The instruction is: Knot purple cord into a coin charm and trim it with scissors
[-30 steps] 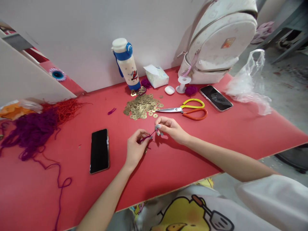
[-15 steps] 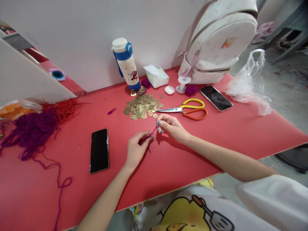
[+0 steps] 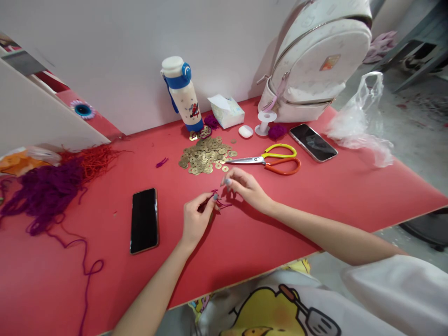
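Note:
My left hand rests on the red table with its fingers pinched on a short purple thread. The thread's free end curls on the table between my hands. My right hand hovers just right of it, fingertips drawn together near the thread's end; whether they still grip it I cannot make out. A heap of brass coins lies just beyond my hands.
A black phone lies left of my left hand. Scissors, a second phone, a white spool, tissue pack, bottle and backpack sit further back. Purple yarn and orange yarn lie left.
The thread was stretched taut between both hands; now it hangs slack and curled on the table. My right hand has moved a little down and left, toward my left hand.

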